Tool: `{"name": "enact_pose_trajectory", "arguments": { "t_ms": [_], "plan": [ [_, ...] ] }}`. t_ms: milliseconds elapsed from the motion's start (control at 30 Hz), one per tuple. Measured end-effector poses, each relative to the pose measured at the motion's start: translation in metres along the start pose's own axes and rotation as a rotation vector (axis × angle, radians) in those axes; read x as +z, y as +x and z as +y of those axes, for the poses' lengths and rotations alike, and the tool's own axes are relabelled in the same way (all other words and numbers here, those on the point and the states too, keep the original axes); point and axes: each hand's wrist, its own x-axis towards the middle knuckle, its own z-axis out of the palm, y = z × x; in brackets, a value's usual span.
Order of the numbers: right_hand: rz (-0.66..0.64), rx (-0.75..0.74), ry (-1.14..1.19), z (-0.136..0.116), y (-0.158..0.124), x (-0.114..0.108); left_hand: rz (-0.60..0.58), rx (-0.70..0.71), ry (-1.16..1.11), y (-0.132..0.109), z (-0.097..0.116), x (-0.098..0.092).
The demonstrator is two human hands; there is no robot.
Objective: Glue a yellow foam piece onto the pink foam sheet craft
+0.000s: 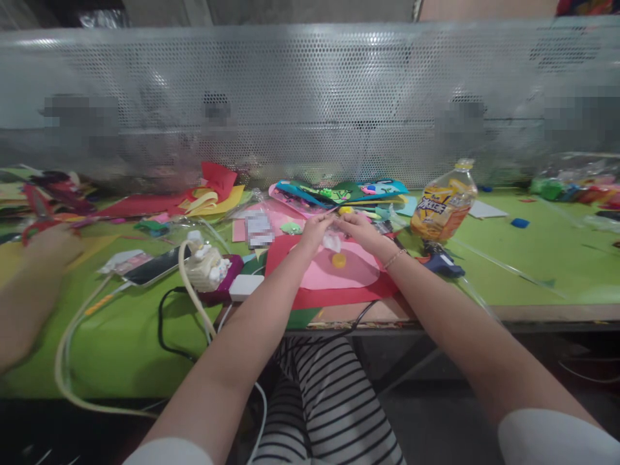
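Note:
My left hand (317,229) and my right hand (361,231) meet over a pink paper shape (358,274), with fingers closed and fingertips almost together. Between and below them shows a small, whitish, crinkled plastic packet (332,243), which both seem to pinch; its contents are too blurred to name. Just in front of it, a round yellow piece (339,260) rests on the pink shape. Under that lies a larger red sheet (317,298). Beyond my fingers are a yellow lump (345,210) and a light green piece (291,228).
To the right stand an orange drink bottle (443,203) and a dark blue tool (442,260). On the left are a phone (159,266), a power strip (213,271) with cables and a white charger (245,287). Another person's hand (53,248) holds red scissors (39,216). A perforated metal panel (310,116) closes the back.

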Motion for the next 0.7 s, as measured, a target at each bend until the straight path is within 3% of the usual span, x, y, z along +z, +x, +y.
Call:
{"name": "enact_pose_trajectory", "arguments": {
  "t_ms": [300,700],
  "plan": [
    [-0.024,0.018,0.099,0.0033,0.0009,-0.0028,-0.035,0.043,0.027,0.0008,0.0005,-0.0013],
    [0.075,0.08,0.053,0.0006,0.0001,-0.0039,0.098,0.062,0.072,0.0078,-0.006,-0.0099]
  ]
}}
